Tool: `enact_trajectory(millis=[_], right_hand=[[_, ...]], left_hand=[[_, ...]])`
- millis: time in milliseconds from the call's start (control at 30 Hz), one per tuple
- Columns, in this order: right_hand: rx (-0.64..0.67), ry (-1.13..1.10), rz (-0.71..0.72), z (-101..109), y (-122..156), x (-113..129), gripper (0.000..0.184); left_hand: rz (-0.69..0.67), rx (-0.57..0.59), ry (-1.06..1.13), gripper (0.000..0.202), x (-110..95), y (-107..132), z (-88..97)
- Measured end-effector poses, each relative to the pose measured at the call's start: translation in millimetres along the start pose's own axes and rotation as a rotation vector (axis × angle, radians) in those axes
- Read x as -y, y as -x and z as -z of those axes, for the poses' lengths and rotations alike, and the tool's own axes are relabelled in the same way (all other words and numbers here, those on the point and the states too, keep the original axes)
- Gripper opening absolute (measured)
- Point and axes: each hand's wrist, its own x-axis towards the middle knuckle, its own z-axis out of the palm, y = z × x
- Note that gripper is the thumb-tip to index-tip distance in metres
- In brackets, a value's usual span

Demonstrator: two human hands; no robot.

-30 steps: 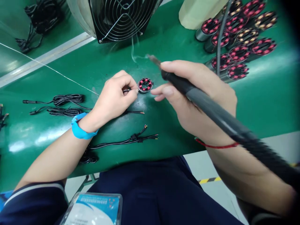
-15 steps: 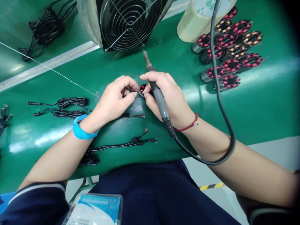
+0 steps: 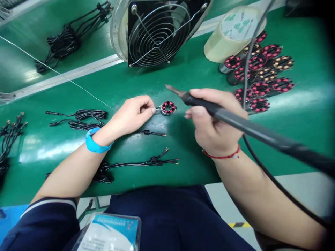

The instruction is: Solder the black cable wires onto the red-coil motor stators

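In from the near edge of the surface (image 3: 193, 167) lies a red-wound ring (image 3: 168, 112), the left hand (image 3: 134, 113) pinching wires (image 3: 158, 108) beside it, the right hand (image 3: 218, 134) gripping a soldering iron (image 3: 235, 121).

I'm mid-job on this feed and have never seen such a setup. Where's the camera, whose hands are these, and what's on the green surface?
There is no robot arm here: these are a person's own bare hands, seen from a camera worn on the head, looking forward and down.

The left hand pinches thin leads that reach a small ring wound with red, lying on the green bench. The right hand grips what looks like a soldering iron; its tip is apart from the ring.

Nearer the person's body and to the left lie black cables. Beyond the hands stands a fan with a wire guard. To the right are a large tape roll and a cluster of similar wound parts.
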Motion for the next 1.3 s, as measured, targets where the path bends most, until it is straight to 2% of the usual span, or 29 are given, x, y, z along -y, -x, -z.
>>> enact_trajectory(millis=[133,400,600,700,767,833,900,1033,1300], right_hand=[[-0.130,-0.078,-0.006,5.3,4.4,-1.9,0.022],[-0.084,-0.084,0.003,4.4,5.8,1.8,0.018],[-0.103,-0.081,-0.024,4.1,5.7,0.3,0.020],[-0.017,-0.144,-0.116,0.6,2.6,0.5,0.028],[0.132,-0.092,-0.154,-3.8,-0.1,0.2,0.032],[0.298,0.034,-0.117,-9.5,-2.1,-1.4,0.035],[0.400,0.137,-0.056,-15.1,-2.8,-4.2,0.038],[0.436,0.182,-0.047,-21.2,-1.9,-8.4,0.043],[0.395,0.139,-0.042,-21.7,-1.2,-4.4,0.043]], left_hand=[[0.001,-0.006,0.018,0.010,-1.3,0.8,-0.4],[-0.003,-0.018,0.018,0.010,-2.3,0.8,-0.9],[0.022,-0.014,0.006,0.011,-1.1,0.8,-0.4],[0.047,0.029,0.018,0.014,-0.8,0.5,0.0],[0.068,0.038,0.062,0.015,-2.0,0.0,0.2],[0.111,0.008,0.132,0.014,-4.6,-0.7,0.3],[0.166,-0.048,0.212,0.012,-7.6,-1.5,0.1],[0.228,-0.122,0.286,0.012,-9.7,-2.9,-2.4],[0.140,-0.101,0.193,0.014,-8.8,-5.8,-9.0]])
